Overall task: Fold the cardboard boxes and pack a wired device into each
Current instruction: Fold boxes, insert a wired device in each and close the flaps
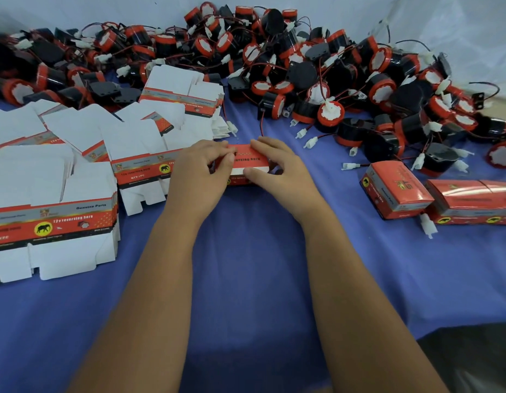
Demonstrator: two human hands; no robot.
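Observation:
A small red cardboard box point(246, 163) lies on the blue cloth at the centre, held between both hands. My left hand point(200, 171) grips its left end with curled fingers. My right hand point(274, 163) holds the right end, thumb on the white flap at the front. Flat unfolded boxes point(53, 219) lie in stacks to the left. A big heap of black and red wired devices point(325, 80) fills the back of the table. What is inside the held box is hidden.
Closed red boxes point(396, 191) lie at the right, with more point(473, 202) beside them. Loose white connectors point(311, 141) and wires trail from the heap onto the blue cloth point(246, 265). A dark object point(478, 361) sits at the bottom right corner.

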